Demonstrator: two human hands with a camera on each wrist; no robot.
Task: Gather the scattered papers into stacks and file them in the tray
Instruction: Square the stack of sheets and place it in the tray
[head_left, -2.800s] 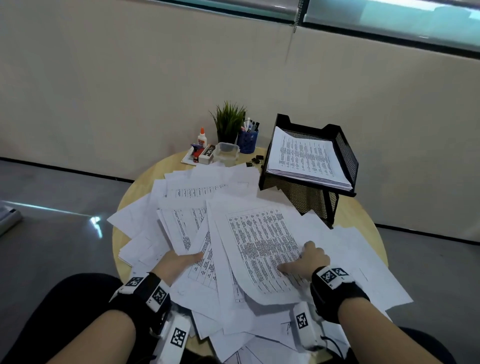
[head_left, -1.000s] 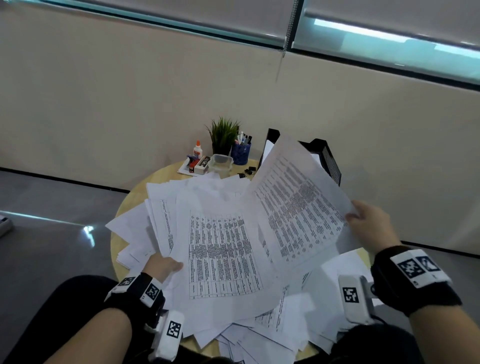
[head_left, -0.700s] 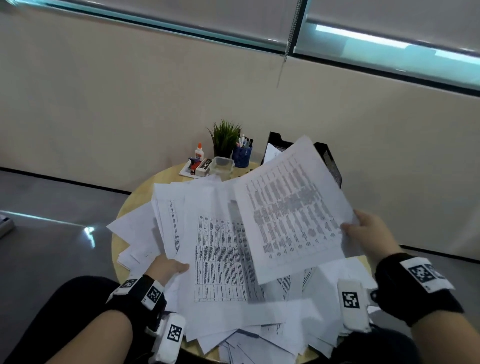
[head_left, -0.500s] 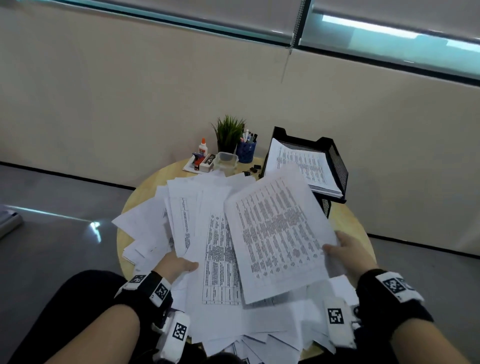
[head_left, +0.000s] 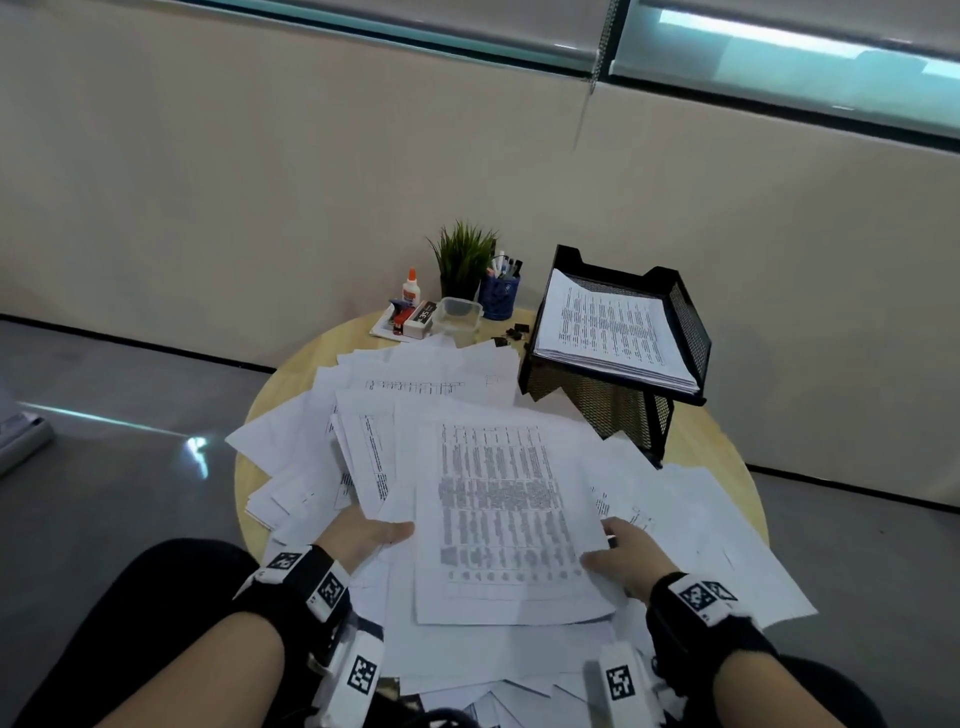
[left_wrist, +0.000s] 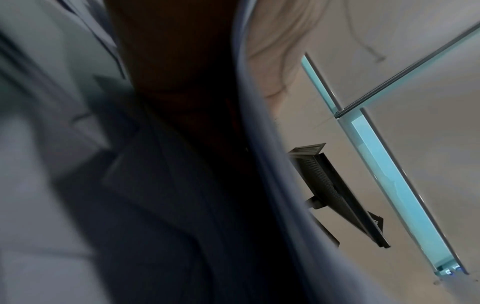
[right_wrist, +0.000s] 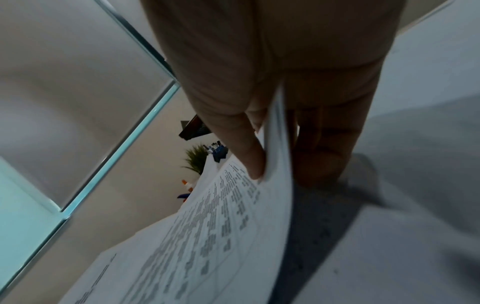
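White printed papers (head_left: 415, 374) lie scattered over a round wooden table (head_left: 696, 441). A black mesh tray (head_left: 691, 322) stands at the back right with a stack of printed sheets (head_left: 608, 332) in it. My right hand (head_left: 618, 551) pinches the right edge of a printed sheet (head_left: 504, 519) that lies flat on top of the pile. The right wrist view shows my right hand (right_wrist: 285, 176) with thumb above and fingers below the printed sheet (right_wrist: 207, 236). My left hand (head_left: 374, 535) holds the pile's left edge, thumb on top, fingers hidden beneath. The left wrist view is mostly dark paper, with the tray (left_wrist: 337, 195) beyond.
At the table's back edge stand a small green plant (head_left: 464, 260), a blue pen cup (head_left: 498, 296), a glue bottle (head_left: 411, 288), a clear plastic container (head_left: 458, 314), a small box (head_left: 418, 319) and black binder clips (head_left: 511, 335). Papers overhang the near edge above my lap.
My right hand had lifted the printed sheet up toward the tray; it has now brought it back left and down onto the pile. My left hand has stayed at the pile's left edge.
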